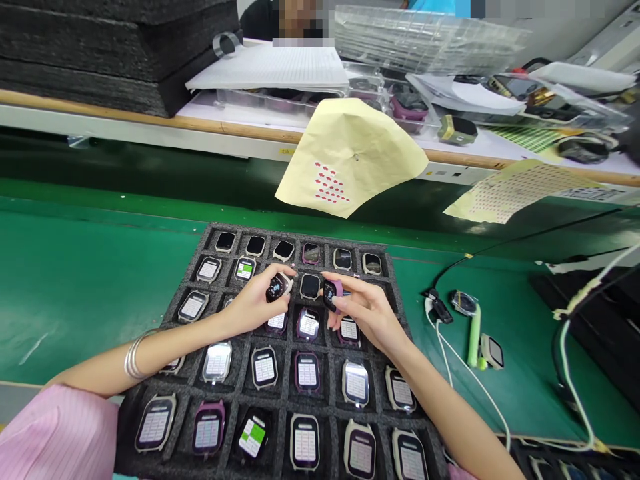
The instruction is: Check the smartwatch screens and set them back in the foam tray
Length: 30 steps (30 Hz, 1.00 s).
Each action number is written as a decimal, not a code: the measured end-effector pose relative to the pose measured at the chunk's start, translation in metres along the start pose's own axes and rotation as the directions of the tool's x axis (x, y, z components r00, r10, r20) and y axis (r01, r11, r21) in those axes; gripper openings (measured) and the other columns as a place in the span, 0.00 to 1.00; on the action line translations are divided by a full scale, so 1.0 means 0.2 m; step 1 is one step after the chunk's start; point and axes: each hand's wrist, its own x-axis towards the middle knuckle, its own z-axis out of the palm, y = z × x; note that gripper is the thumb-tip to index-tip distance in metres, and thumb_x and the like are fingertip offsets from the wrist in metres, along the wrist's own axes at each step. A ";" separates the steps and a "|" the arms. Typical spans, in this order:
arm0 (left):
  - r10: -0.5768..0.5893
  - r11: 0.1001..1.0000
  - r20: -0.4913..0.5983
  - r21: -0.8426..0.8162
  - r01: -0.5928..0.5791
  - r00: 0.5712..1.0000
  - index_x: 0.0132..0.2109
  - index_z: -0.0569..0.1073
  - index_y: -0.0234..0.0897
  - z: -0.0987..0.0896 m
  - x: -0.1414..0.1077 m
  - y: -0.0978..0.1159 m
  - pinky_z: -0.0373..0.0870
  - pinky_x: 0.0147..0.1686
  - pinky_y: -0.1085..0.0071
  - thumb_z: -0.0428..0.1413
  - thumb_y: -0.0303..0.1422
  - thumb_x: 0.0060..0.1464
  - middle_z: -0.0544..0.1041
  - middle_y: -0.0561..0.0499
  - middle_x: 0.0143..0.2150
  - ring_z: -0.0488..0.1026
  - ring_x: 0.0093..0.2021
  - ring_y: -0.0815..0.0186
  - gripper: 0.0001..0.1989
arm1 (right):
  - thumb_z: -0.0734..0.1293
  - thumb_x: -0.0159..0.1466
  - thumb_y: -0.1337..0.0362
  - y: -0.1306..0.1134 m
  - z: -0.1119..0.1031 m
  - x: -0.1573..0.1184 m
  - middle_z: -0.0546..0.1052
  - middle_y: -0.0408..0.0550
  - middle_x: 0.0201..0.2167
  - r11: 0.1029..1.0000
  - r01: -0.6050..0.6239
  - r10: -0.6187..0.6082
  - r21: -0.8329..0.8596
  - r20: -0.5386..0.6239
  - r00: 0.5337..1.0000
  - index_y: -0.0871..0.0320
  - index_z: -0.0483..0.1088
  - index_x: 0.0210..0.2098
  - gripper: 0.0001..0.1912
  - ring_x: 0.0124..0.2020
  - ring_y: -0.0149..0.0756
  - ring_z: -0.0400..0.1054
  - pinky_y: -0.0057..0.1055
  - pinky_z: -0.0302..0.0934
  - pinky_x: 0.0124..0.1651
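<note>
Below both grips I see a coarse grey foam tray (183,421). The left hand (261,293) pinches a pale-rimmed watch (278,287), dark screen showing, its long axis unclear to me; the right hand (371,312) holds a glossy purple-rimmed watch (332,294) between fingertips, long axis near upright, screen turned leftward.

The head camera looks forward and down at the nearby left hand (256,301) and right hand (369,311).

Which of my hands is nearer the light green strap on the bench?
Right. Your right hand, holding a purple-cased watch, is to the left of the light green strap; your left hand, holding a pale-cased watch, is farther left.
</note>
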 end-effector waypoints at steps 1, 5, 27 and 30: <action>-0.005 1.000 0.009 0.003 0.005 1.000 0.49 0.66 0.37 0.00 0.00 0.00 0.65 0.50 0.65 0.52 0.28 0.53 0.72 0.47 0.47 0.70 0.49 0.61 0.15 | 0.70 0.62 0.66 0.00 0.00 0.00 0.78 0.47 0.22 1.000 0.001 -0.001 -0.002 0.000 1.000 0.62 0.68 0.56 0.23 0.21 0.35 0.73 0.27 0.68 0.25; 0.010 1.000 -0.006 -0.011 -0.010 1.000 0.50 0.65 0.37 0.00 0.00 -0.01 0.65 0.51 0.64 0.53 0.29 0.53 0.72 0.46 0.50 0.69 0.51 0.60 0.16 | 0.70 0.62 0.65 0.00 0.00 0.00 0.78 0.47 0.22 1.000 -0.006 0.006 -0.020 -0.014 1.000 0.62 0.68 0.57 0.23 0.22 0.35 0.73 0.28 0.68 0.26; -0.184 0.876 0.126 -0.430 0.221 0.975 0.55 0.61 0.37 0.03 0.01 0.02 0.73 0.32 0.69 0.56 0.27 0.49 0.72 0.47 0.43 0.74 0.37 0.64 0.25 | 0.68 0.63 0.65 -0.02 0.03 0.01 0.76 0.54 0.42 0.997 -0.054 0.053 0.063 0.029 0.998 0.57 0.63 0.58 0.25 0.29 0.39 0.76 0.31 0.70 0.26; -0.235 0.801 0.156 -0.528 0.282 0.959 0.54 0.62 0.37 0.03 0.01 0.04 0.75 0.35 0.67 0.54 0.26 0.48 0.73 0.49 0.39 0.74 0.37 0.65 0.24 | 0.68 0.63 0.65 -0.02 0.03 0.01 0.75 0.56 0.46 0.995 -0.070 0.067 0.065 0.042 0.997 0.57 0.64 0.56 0.22 0.28 0.38 0.75 0.30 0.69 0.26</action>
